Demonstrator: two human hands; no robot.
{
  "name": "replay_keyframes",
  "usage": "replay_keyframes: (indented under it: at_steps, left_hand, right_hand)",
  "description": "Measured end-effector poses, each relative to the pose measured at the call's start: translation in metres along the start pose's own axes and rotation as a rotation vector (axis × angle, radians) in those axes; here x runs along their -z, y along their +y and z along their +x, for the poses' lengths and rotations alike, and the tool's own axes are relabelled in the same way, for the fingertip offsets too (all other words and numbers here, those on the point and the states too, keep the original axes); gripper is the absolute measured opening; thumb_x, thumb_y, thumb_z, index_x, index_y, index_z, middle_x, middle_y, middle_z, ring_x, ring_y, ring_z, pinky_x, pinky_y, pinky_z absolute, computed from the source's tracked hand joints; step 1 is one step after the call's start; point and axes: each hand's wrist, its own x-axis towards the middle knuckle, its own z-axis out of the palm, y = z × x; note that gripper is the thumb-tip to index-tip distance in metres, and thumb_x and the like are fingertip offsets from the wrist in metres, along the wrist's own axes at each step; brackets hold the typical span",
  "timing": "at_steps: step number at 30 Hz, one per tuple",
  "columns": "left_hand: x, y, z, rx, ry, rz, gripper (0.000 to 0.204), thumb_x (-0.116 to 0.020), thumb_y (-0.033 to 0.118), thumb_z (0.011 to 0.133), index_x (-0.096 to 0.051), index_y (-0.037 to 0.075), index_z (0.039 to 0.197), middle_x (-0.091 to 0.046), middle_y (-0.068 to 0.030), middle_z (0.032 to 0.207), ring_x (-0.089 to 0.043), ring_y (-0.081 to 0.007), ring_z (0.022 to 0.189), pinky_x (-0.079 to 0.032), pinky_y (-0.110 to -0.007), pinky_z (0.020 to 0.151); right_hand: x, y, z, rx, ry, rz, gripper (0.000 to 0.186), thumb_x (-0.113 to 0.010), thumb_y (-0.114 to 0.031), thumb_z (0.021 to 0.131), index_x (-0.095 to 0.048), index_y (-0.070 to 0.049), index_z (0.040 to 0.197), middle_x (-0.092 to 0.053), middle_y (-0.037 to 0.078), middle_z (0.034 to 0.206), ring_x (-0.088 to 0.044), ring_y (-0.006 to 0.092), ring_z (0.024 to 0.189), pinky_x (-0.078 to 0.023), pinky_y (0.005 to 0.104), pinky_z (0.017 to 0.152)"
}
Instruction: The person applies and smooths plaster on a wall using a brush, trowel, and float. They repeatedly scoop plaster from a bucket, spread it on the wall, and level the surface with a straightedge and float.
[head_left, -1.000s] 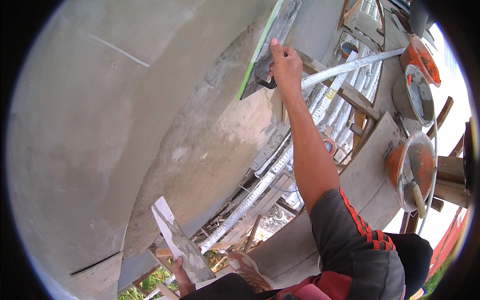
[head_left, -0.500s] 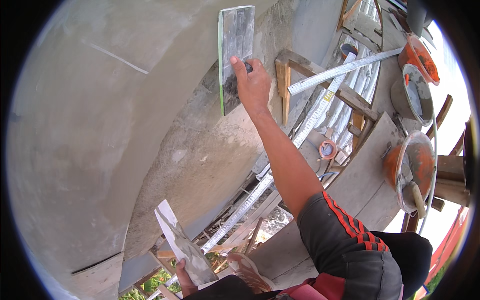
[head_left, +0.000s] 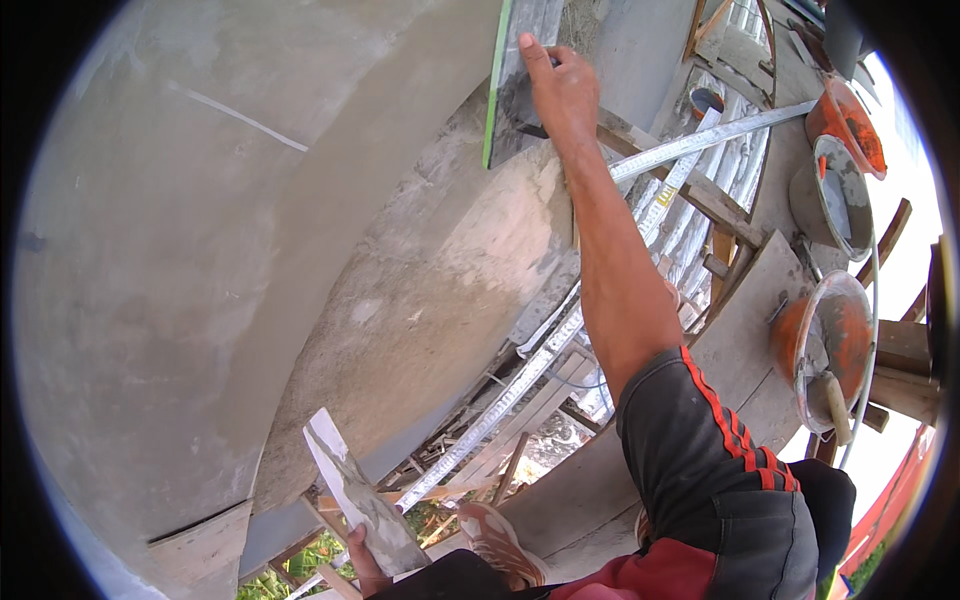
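Note:
High against the wall, my right hand (head_left: 570,97) is closed round the handle of a long plastering float (head_left: 508,105) with a green edge. The float's flat face lies on or close to the wall; its upper end runs out of the picture. At the lower left, my left hand (head_left: 366,558) grips a flat rectangular board (head_left: 352,492) smeared with wet grey plaster. Smooth grey plaster (head_left: 170,260) covers the wall's left side. To its right a rougher, browner patch (head_left: 400,310) reaches up towards the float.
A plank platform (head_left: 735,300) runs along the right. On it stand an orange bucket (head_left: 792,335) with a wooden-handled tool (head_left: 838,408), a grey bucket (head_left: 808,200) and an orange tub (head_left: 826,115). Long metal straightedges (head_left: 712,150) cross a timber frame. My shoe (head_left: 498,545) rests below.
My right hand and the float have moved up and to the right along the wall. The board in my left hand stays almost in place, slightly lower in view.

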Motion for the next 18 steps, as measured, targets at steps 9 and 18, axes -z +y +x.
replay_keyframes:
  at_steps: [9,18]
  left_hand:
    - [0.003,-0.010,0.028,-0.033,-0.141,0.015,0.079,-0.076,0.041,0.092,-0.049,0.002,0.156,-0.069,-0.0218,0.136,-0.070,-0.0416,0.123,-0.058,-0.051,0.106]
    - [0.000,-0.011,0.021,0.021,-0.073,-0.009,0.086,-0.079,0.041,0.089,-0.045,0.002,0.158,-0.069,-0.0224,0.134,-0.072,-0.0427,0.118,-0.060,-0.052,0.102]
  right_hand:
    - [0.002,-0.060,-0.227,-0.196,-0.165,0.486,0.054,-0.072,-0.053,0.107,-0.066,0.000,0.104,-0.066,0.007,0.080,-0.065,0.0213,0.069,-0.052,0.0342,0.064]
    - [-0.017,-0.005,-0.083,-0.714,-0.213,1.356,0.041,-0.053,-0.031,0.115,-0.061,-0.001,0.143,-0.071,0.015,0.131,-0.074,0.0301,0.116,-0.064,0.0476,0.097]
